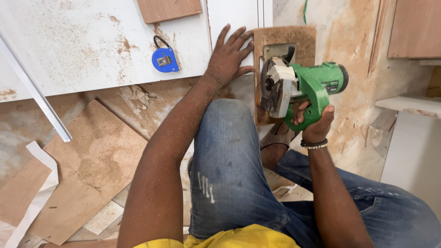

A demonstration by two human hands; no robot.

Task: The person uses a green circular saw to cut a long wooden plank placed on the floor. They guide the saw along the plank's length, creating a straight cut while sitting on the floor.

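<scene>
In the head view, a green saw [301,89] is gripped by its handle in the right hand [314,121], fingers wrapped fully round. The saw is seated on a brown base plate [285,36], dusted with sawdust, which lies at the right edge of a white board [92,46]. The left hand [228,57] is laid flat on that board just beside the plate, fingers spread wide, nothing held. A blue tape measure [164,59] is seen on the board, left of the left hand and apart from it. A small brown offcut [167,9] is placed at the board's far edge. A metal strip [34,89] is laid slantwise across the board's left part. Plywood sheets [87,170] are strewn on the floor below. The near floor is blocked from sight by the jeans-clad knee [229,156].
</scene>
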